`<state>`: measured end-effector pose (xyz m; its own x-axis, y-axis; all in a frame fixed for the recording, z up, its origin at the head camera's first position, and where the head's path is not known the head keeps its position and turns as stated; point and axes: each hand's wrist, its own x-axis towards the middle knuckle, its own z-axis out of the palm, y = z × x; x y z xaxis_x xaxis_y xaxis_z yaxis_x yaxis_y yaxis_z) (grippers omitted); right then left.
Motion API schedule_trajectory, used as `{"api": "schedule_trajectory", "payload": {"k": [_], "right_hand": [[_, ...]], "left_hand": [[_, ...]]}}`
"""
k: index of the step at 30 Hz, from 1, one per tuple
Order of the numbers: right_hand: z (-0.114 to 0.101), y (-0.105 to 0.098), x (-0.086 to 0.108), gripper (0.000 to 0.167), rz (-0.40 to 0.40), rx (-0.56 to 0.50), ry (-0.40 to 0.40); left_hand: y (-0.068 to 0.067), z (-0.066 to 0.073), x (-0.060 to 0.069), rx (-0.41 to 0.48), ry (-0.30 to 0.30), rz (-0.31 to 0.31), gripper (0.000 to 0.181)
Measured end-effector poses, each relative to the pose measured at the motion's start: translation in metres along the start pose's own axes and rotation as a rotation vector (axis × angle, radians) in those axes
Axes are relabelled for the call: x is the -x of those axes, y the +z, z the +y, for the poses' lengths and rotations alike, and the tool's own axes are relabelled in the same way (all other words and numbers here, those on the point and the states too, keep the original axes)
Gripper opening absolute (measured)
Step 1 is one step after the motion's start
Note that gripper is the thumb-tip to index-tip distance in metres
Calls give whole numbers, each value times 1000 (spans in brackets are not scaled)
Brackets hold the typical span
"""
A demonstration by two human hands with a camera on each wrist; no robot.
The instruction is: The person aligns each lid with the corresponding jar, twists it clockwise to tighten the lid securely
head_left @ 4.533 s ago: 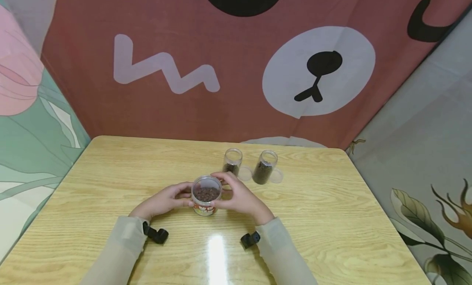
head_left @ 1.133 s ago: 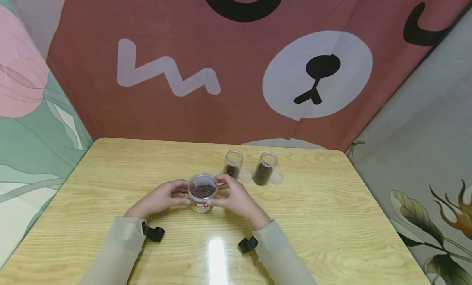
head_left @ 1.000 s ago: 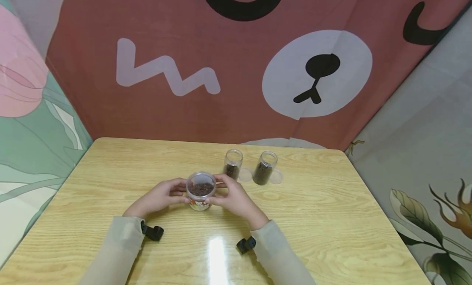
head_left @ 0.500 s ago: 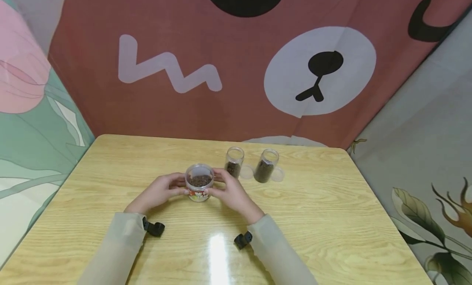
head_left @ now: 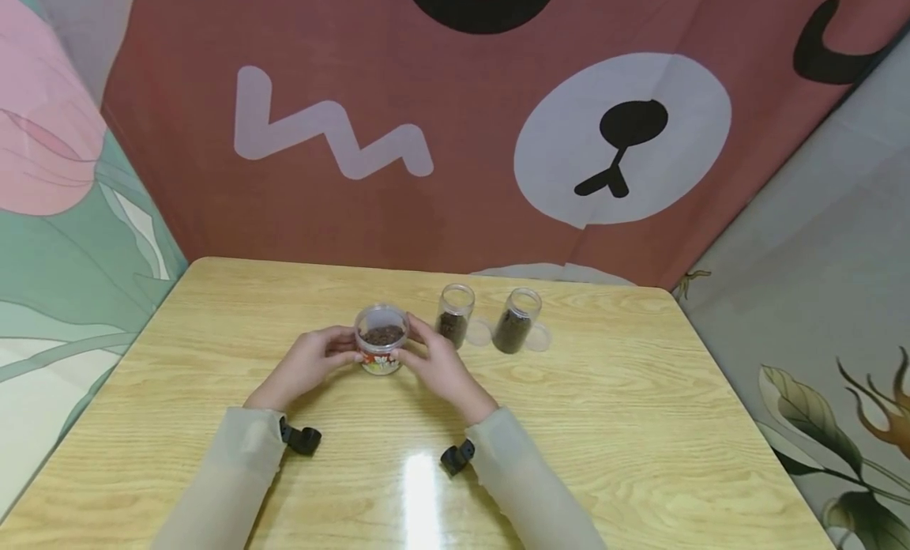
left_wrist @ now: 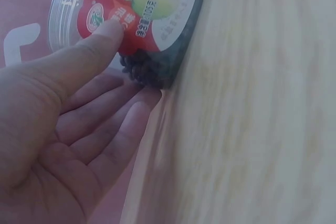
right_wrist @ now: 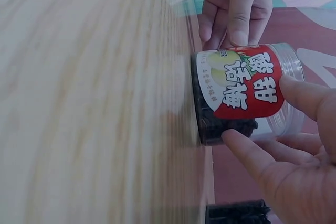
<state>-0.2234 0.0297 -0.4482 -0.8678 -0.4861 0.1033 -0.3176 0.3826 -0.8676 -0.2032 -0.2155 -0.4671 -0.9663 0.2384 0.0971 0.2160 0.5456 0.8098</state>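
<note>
A clear plastic jar (head_left: 380, 363) with a red fruit label stands upright on the table, its top uncovered and dark brown bits inside. My left hand (head_left: 310, 363) holds its left side, the thumb on the label in the left wrist view, where the jar (left_wrist: 142, 11) lies sideways in the picture. From the right, my right hand (head_left: 442, 368) holds the same jar (right_wrist: 247, 87), thumb near the rim and fingers around the back. Parts of the fingers behind the jar are hidden in the head view.
Two taller clear jars, the nearer one (head_left: 453, 325) and the other (head_left: 513, 330), stand uncapped right of my right hand, partly filled with dark bits. Beside them lie two clear round lids (head_left: 479, 332), (head_left: 538, 337). A patterned cloth (head_left: 327, 210) hangs behind the wooden table (head_left: 640, 423).
Both hands have moved the labelled jar away from me across the table and slightly left, toward the back edge. The two taller jars and their lids stay in place.
</note>
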Motion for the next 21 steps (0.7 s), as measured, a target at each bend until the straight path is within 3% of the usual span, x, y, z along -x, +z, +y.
{"api": "schedule_trajectory", "payload": {"k": [21], "right_hand": [[0,9,-17,67,19,-51,53]], "left_hand": [[4,3,-2,-46,-23,131,43]]}}
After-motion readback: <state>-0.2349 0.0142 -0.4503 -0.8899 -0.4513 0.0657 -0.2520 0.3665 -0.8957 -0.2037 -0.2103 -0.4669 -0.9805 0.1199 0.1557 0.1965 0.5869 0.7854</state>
